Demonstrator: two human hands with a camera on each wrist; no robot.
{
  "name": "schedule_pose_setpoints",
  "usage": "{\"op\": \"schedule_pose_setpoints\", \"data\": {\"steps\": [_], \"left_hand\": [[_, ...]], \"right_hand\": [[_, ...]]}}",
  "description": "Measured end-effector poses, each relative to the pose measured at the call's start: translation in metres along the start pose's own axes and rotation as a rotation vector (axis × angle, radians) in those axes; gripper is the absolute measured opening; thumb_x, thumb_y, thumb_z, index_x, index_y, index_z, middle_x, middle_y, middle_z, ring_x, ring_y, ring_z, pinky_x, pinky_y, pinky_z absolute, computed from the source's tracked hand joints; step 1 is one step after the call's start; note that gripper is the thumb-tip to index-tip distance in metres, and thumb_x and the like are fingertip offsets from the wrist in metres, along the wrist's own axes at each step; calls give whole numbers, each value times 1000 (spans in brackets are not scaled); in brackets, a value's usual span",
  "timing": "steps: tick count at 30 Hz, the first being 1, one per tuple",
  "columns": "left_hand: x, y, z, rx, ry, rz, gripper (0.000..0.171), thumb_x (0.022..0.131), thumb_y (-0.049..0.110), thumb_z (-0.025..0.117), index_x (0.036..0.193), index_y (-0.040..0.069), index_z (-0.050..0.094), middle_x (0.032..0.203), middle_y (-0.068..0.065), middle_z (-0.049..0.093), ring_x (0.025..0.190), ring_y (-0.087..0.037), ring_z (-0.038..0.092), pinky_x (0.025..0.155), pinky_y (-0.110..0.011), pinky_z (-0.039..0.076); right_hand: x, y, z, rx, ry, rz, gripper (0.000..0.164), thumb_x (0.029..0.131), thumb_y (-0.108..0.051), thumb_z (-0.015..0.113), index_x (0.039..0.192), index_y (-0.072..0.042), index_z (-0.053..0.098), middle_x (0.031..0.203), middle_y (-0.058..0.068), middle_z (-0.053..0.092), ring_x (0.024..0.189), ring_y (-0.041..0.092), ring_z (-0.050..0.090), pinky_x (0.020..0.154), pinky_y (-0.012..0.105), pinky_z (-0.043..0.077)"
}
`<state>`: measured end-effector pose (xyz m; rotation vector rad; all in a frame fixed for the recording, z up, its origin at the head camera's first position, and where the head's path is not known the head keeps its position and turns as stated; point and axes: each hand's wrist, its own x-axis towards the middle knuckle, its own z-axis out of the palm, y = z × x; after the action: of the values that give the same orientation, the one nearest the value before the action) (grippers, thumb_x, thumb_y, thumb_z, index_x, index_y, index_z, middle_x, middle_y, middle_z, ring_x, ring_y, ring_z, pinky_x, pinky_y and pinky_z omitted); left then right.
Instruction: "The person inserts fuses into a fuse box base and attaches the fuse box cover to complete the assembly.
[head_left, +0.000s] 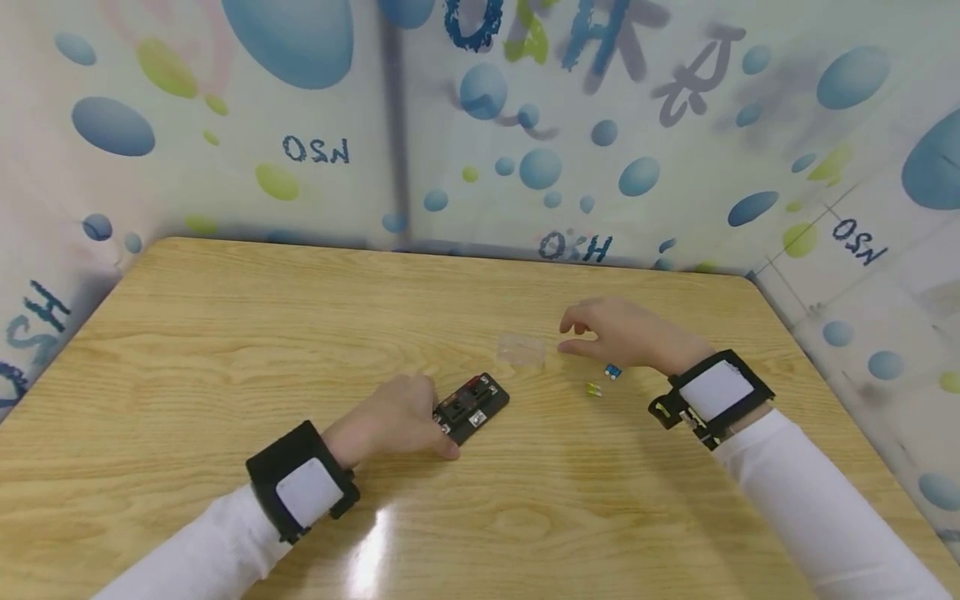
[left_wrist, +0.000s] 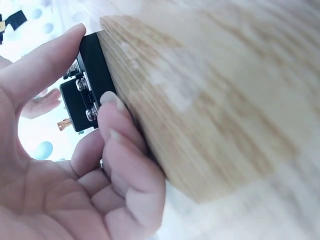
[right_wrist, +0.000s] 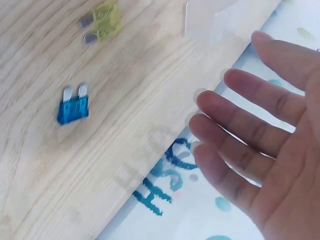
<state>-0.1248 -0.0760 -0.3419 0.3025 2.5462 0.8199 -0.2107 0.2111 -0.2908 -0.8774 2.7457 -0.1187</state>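
My left hand [head_left: 393, 417] grips a black fuse block [head_left: 471, 408] by its near end, thumb on one side and fingers on the other. Screw terminals and a copper-coloured tab [left_wrist: 64, 124] show on the block in the left wrist view. Above the table my right hand [head_left: 622, 332] hovers with relaxed, slightly bent fingers and nothing in them. Just below it lie a blue blade fuse [right_wrist: 74, 107] and a yellow-green blade fuse [right_wrist: 104, 22], apart from each other, metal prongs visible. Left of the right fingertips sits a clear plastic cover [head_left: 521, 350], apart from the hand.
The wooden table [head_left: 262, 333] ends at the back against a white curtain [head_left: 337, 200] printed with blue and green spots. Black straps with white pads [head_left: 716, 390] are worn on both wrists.
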Motion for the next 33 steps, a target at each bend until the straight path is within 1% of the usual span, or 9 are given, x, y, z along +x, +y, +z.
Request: {"op": "schedule_pose_setpoints", "data": {"steps": [3, 7, 12, 16, 21, 25, 27, 29, 33], "left_hand": [[0, 1, 0, 1, -4, -2, 37, 63, 31, 89, 69, 8, 61, 57, 1, 55, 50, -12, 44, 46, -23, 34], [0, 2, -1, 13, -13, -7, 36, 64, 31, 89, 65, 9, 61, 54, 2, 51, 48, -11, 41, 45, -22, 32], [0, 2, -2, 11, -11, -5, 36, 64, 31, 90, 64, 8, 61, 54, 1, 54, 49, -11, 43, 45, -22, 33], [0, 1, -2, 5, -12, -6, 36, 64, 31, 90, 64, 8, 62, 55, 0, 57, 49, -11, 45, 46, -22, 35], [0, 0, -2, 3, -19, -13, 35, 65, 31, 89, 64, 9, 62, 54, 1, 54, 49, -11, 43, 46, -22, 33], [0, 0, -2, 1, -29, -16, 35, 65, 31, 89, 63, 9, 62, 52, 4, 48, 48, -10, 38, 47, -23, 29], [0, 0, -2, 1, -32, -17, 35, 65, 31, 89, 62, 9, 62, 52, 4, 46, 48, -10, 37, 46, -22, 28], [0, 1, -2, 4, -32, -19, 35, 65, 31, 89, 62, 10, 62, 51, 4, 47, 48, -10, 38, 46, -22, 29], [0, 1, -2, 7, -26, -21, 35, 64, 32, 89, 62, 9, 62, 52, 3, 51, 48, -10, 42, 46, -22, 32]], "right_hand": [[-2, 7, -3, 11, -32, 29, 34, 97, -33, 62, 120, -8, 65, 113, 12, 68, 106, 30, 64, 90, 48, 51], [-6, 17, -5, 32, -48, 41, 35, 96, -32, 63, 119, -6, 65, 112, 12, 68, 105, 30, 63, 90, 47, 51], [-9, 26, -6, 56, -64, 45, 36, 93, -30, 67, 119, -4, 65, 115, 15, 68, 106, 31, 63, 89, 47, 52], [-11, 29, -7, 104, -111, 60, 39, 92, -28, 69, 122, -4, 62, 121, 17, 66, 109, 34, 63, 89, 47, 53], [-11, 29, -5, 140, -144, 87, 44, 91, -26, 71, 126, -3, 59, 125, 20, 63, 106, 34, 64, 87, 45, 54], [-10, 29, 2, 153, -183, 119, 45, 88, -28, 74, 124, -7, 59, 121, 18, 64, 104, 29, 64, 87, 45, 53], [-9, 30, 7, 157, -206, 128, 45, 86, -29, 76, 122, -8, 60, 118, 15, 64, 104, 28, 62, 88, 45, 51], [-8, 30, 12, 156, -215, 125, 44, 84, -30, 79, 118, -9, 61, 114, 13, 64, 102, 27, 60, 88, 45, 50], [-7, 29, 17, 166, -207, 104, 42, 80, -30, 82, 111, -8, 61, 106, 10, 63, 96, 24, 58, 86, 43, 48]]}}
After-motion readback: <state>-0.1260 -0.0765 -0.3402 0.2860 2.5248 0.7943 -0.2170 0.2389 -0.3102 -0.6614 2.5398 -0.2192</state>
